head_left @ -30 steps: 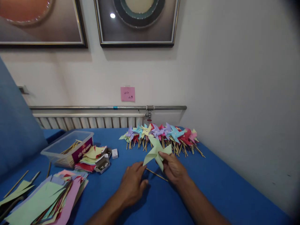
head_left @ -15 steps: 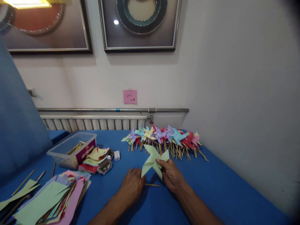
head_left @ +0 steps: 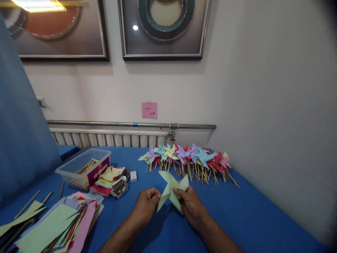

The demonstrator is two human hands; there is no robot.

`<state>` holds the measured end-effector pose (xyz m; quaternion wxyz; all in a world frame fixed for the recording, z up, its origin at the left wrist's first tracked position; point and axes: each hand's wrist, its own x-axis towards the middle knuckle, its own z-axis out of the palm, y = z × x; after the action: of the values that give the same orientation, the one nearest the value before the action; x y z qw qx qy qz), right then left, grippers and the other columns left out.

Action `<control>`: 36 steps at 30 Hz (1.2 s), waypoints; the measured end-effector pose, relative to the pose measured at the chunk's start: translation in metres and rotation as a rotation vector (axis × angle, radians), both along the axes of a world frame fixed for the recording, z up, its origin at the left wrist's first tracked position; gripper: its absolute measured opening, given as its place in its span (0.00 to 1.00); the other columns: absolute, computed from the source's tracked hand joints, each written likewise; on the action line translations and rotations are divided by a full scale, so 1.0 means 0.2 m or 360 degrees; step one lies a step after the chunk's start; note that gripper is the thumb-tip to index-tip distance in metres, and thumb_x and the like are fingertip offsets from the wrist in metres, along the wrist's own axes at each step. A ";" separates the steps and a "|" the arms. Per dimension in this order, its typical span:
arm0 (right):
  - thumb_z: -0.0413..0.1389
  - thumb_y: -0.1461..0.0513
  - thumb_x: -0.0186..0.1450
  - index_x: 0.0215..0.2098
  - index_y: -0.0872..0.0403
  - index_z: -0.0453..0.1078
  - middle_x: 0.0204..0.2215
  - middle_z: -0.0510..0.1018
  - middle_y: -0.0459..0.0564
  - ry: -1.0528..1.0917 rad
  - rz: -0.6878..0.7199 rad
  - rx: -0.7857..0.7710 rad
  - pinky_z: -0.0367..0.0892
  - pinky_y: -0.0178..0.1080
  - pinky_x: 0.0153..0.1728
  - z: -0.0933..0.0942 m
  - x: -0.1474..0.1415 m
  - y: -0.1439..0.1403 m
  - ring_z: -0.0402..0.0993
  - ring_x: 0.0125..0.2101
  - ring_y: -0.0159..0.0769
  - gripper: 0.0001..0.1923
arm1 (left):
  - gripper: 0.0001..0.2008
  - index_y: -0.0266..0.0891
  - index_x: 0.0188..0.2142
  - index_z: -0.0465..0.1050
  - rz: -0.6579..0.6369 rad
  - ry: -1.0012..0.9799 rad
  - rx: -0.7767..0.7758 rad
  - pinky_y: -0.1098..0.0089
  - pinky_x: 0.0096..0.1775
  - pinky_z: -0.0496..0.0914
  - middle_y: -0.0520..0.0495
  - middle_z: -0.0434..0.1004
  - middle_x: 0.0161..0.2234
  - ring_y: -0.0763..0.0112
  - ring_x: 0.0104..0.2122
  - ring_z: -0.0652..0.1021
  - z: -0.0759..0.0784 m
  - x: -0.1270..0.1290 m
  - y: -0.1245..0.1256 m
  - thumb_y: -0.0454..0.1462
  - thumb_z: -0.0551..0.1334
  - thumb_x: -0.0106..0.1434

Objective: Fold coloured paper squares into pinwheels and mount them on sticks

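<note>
A pale green paper pinwheel [head_left: 168, 188] is pinched at its centre by my right hand [head_left: 192, 203], thumb on the front and fingers behind. Its curled blades face me above the blue cloth. Close to the left blade, my left hand [head_left: 146, 203] is closed, thumb and forefinger pressed together at the paper's edge. Whatever lies between those fingertips is too small or hidden to make out. No stick shows on the cloth between my hands.
Finished pinwheels on sticks [head_left: 184, 156] lie in a row at the back. To the left are a clear plastic box [head_left: 61, 173] holding sticks, a small open box of metal fasteners [head_left: 120, 190], a small white box [head_left: 133, 176] and stacked coloured paper [head_left: 50, 225].
My left hand has risen from the cloth and closed beside the pinwheel. The stick that lay by it is out of sight. My right hand has lowered the pinwheel slightly.
</note>
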<state>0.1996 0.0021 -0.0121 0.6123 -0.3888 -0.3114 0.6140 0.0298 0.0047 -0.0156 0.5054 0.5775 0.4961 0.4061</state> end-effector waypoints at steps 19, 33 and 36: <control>0.72 0.60 0.45 0.46 0.55 0.71 0.26 0.82 0.44 -0.0105 -0.0135 0.0008 0.72 0.37 0.31 -0.01 0.00 0.01 0.78 0.27 0.39 0.31 | 0.11 0.40 0.21 0.69 0.0046 -0.0097 -0.0065 0.72 0.23 0.48 0.56 0.62 0.14 0.77 0.16 0.59 0.00 0.02 -0.01 0.44 0.62 0.52; 0.72 0.58 0.46 0.40 0.55 0.73 0.25 0.81 0.45 -0.0233 -0.0107 0.0061 0.70 0.36 0.28 -0.04 0.00 0.03 0.76 0.25 0.37 0.25 | 0.13 0.40 0.21 0.68 0.0024 -0.0134 -0.0116 0.72 0.22 0.48 0.57 0.61 0.13 0.77 0.15 0.58 0.00 0.01 -0.01 0.46 0.63 0.52; 0.72 0.58 0.45 0.42 0.55 0.73 0.26 0.81 0.44 -0.0176 -0.0132 0.0068 0.71 0.37 0.29 -0.03 0.00 0.02 0.76 0.25 0.37 0.27 | 0.13 0.40 0.21 0.69 0.0064 -0.0071 -0.0065 0.72 0.22 0.49 0.56 0.62 0.14 0.77 0.16 0.60 0.01 0.01 -0.02 0.46 0.62 0.52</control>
<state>0.1992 0.0065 -0.0189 0.6271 -0.4217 -0.3414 0.5589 0.0320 0.0014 -0.0131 0.5196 0.5478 0.5045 0.4188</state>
